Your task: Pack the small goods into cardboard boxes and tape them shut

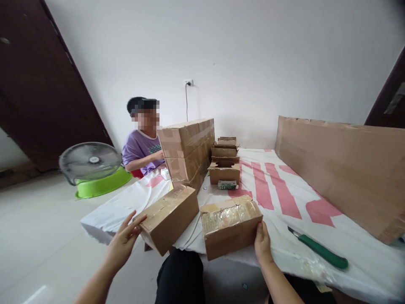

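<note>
My left hand point(122, 242) is at the near left end of a closed cardboard box point(169, 217). Its fingers are partly spread, some lying on the box's upper edge; that box sits tilted and overhangs the table edge. My right hand point(263, 245) grips the right end of a second cardboard box point(232, 228), thumb on the near face and other fingers hidden behind. Clear, wrinkled tape covers the top of this second box. A green-handled utility knife point(322, 252) lies to the right of my right hand, blade out.
Taped boxes point(190, 145) stand stacked behind the left box. Beside them are opened boxes point(224, 171) and a small green-and-white carton point(228, 185). A large cardboard sheet or box point(341, 169) borders the right. A person in purple point(142, 147) sits left, near a fan point(91, 160).
</note>
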Action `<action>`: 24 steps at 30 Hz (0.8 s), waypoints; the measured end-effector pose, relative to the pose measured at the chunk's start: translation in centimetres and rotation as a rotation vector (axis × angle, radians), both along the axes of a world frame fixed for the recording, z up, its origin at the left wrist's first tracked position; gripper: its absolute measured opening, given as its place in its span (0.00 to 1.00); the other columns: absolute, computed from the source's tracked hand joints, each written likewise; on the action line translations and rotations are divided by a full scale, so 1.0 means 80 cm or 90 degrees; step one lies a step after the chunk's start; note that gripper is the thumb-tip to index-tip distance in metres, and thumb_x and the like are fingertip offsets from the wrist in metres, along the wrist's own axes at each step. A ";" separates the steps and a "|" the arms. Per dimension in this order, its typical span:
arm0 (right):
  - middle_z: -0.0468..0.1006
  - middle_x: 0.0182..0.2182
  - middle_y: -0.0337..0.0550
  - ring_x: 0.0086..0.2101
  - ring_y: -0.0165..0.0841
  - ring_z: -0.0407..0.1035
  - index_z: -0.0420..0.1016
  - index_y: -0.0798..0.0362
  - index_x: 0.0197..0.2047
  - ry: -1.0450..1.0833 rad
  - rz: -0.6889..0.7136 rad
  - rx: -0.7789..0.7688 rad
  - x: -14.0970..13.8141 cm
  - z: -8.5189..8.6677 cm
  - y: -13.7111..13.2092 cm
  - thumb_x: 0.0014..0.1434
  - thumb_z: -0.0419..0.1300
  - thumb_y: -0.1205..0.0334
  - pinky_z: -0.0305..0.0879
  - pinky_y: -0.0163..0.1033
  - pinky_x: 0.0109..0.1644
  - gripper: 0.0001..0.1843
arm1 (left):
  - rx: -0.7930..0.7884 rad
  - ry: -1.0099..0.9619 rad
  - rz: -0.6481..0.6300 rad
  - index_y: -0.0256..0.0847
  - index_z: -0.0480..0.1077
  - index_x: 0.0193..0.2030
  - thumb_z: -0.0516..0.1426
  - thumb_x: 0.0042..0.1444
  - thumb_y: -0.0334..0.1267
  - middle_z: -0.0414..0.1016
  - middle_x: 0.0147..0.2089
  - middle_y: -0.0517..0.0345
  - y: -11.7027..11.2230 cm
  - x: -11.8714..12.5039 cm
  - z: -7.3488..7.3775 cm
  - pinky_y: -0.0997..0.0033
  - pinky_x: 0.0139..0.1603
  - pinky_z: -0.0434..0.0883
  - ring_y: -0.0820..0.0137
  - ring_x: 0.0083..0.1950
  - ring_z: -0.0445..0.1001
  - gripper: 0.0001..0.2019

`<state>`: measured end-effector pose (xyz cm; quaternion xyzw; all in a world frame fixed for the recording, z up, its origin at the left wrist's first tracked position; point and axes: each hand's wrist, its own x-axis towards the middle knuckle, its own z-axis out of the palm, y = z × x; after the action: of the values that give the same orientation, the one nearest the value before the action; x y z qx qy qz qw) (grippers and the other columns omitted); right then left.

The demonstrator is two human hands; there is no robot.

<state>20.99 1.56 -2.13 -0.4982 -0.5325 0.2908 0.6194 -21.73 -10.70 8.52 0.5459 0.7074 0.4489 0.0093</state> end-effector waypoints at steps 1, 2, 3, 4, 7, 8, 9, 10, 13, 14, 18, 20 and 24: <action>0.77 0.44 0.51 0.48 0.41 0.69 0.71 0.54 0.48 0.002 0.002 0.003 0.000 0.001 -0.001 0.61 0.44 0.40 0.63 0.45 0.51 0.29 | 0.022 0.009 0.052 0.48 0.72 0.51 0.51 0.52 0.43 0.60 0.64 0.54 0.006 0.015 -0.002 0.49 0.63 0.60 0.52 0.65 0.60 0.20; 0.77 0.44 0.51 0.47 0.41 0.69 0.72 0.54 0.47 0.003 0.004 0.005 0.000 0.003 -0.002 0.61 0.44 0.40 0.63 0.45 0.51 0.28 | 0.055 0.025 0.106 0.47 0.70 0.52 0.50 0.52 0.41 0.60 0.64 0.53 0.009 0.033 -0.004 0.47 0.64 0.59 0.52 0.65 0.59 0.20; 0.77 0.43 0.51 0.47 0.41 0.69 0.72 0.54 0.46 0.003 0.006 0.007 0.000 0.003 -0.003 0.61 0.44 0.41 0.64 0.44 0.51 0.28 | 0.104 0.045 0.162 0.46 0.69 0.53 0.49 0.53 0.39 0.59 0.64 0.52 0.009 0.054 -0.007 0.46 0.65 0.56 0.52 0.66 0.57 0.20; 0.78 0.43 0.51 0.46 0.41 0.70 0.72 0.54 0.46 0.001 0.006 0.007 0.000 0.003 -0.003 0.61 0.44 0.41 0.64 0.44 0.51 0.28 | 0.174 0.071 0.215 0.44 0.69 0.52 0.48 0.54 0.37 0.59 0.63 0.50 0.006 0.077 -0.010 0.45 0.67 0.51 0.52 0.67 0.55 0.19; 0.78 0.42 0.51 0.46 0.41 0.70 0.72 0.54 0.45 -0.004 -0.001 0.006 0.000 0.003 -0.002 0.61 0.44 0.39 0.65 0.43 0.50 0.29 | 0.320 0.094 0.188 0.46 0.69 0.49 0.53 0.54 0.38 0.61 0.61 0.50 -0.006 0.150 -0.027 0.45 0.67 0.51 0.53 0.65 0.57 0.15; 0.78 0.42 0.51 0.46 0.41 0.70 0.72 0.55 0.45 -0.001 -0.001 0.007 0.000 0.002 -0.002 0.61 0.43 0.39 0.65 0.43 0.49 0.30 | 0.318 0.083 0.102 0.48 0.68 0.49 0.54 0.54 0.37 0.63 0.59 0.52 -0.008 0.171 -0.034 0.47 0.66 0.54 0.55 0.64 0.59 0.14; 0.78 0.42 0.51 0.45 0.41 0.70 0.73 0.55 0.45 0.007 -0.002 0.009 0.001 0.002 -0.002 0.61 0.42 0.39 0.65 0.43 0.49 0.30 | 0.285 0.064 0.005 0.49 0.67 0.50 0.54 0.55 0.38 0.63 0.60 0.52 -0.008 0.190 -0.041 0.49 0.65 0.57 0.56 0.64 0.60 0.15; 0.78 0.41 0.51 0.45 0.40 0.70 0.73 0.55 0.44 0.016 -0.003 0.010 0.003 0.003 -0.002 0.62 0.41 0.39 0.65 0.43 0.48 0.31 | 0.236 0.034 -0.081 0.50 0.65 0.53 0.54 0.56 0.39 0.61 0.62 0.52 -0.005 0.206 -0.047 0.50 0.64 0.58 0.56 0.65 0.59 0.17; 0.78 0.35 0.49 0.39 0.39 0.71 0.73 0.54 0.39 0.039 -0.010 -0.011 0.008 0.006 -0.004 0.61 0.37 0.36 0.66 0.42 0.43 0.34 | 0.104 -0.109 -0.241 0.48 0.57 0.62 0.54 0.57 0.45 0.48 0.70 0.50 0.017 0.237 -0.059 0.50 0.65 0.57 0.54 0.69 0.50 0.26; 0.77 0.32 0.47 0.36 0.38 0.71 0.72 0.53 0.36 0.044 -0.018 -0.024 0.009 0.007 -0.005 0.60 0.37 0.35 0.67 0.42 0.41 0.34 | 0.089 -0.157 -0.256 0.46 0.55 0.63 0.54 0.57 0.47 0.47 0.70 0.49 0.027 0.242 -0.062 0.50 0.65 0.56 0.54 0.70 0.49 0.28; 0.74 0.25 0.43 0.30 0.36 0.68 0.70 0.51 0.29 0.066 -0.052 -0.058 0.010 0.015 -0.017 0.59 0.35 0.34 0.66 0.40 0.36 0.34 | 0.103 -0.266 -0.245 0.43 0.60 0.58 0.54 0.55 0.53 0.57 0.66 0.46 0.059 0.246 -0.064 0.51 0.65 0.56 0.53 0.68 0.54 0.27; 0.74 0.24 0.41 0.29 0.36 0.68 0.70 0.51 0.29 0.080 -0.030 -0.070 0.015 0.019 -0.022 0.60 0.38 0.36 0.66 0.40 0.35 0.32 | 0.102 -0.298 -0.258 0.43 0.63 0.55 0.55 0.54 0.54 0.58 0.65 0.46 0.066 0.241 -0.064 0.52 0.64 0.58 0.53 0.67 0.55 0.25; 0.77 0.27 0.43 0.29 0.37 0.70 0.72 0.52 0.31 -0.031 0.010 -0.053 0.066 0.034 -0.018 0.52 0.55 0.41 0.66 0.40 0.36 0.21 | 0.097 -0.317 -0.320 0.44 0.64 0.54 0.58 0.53 0.52 0.58 0.65 0.46 0.068 0.228 -0.069 0.54 0.64 0.58 0.52 0.67 0.55 0.24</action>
<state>26.29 0.11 0.63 -0.5262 -0.5389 0.3049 0.5828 -3.51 -5.23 2.99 0.5757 0.4915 0.6035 0.2506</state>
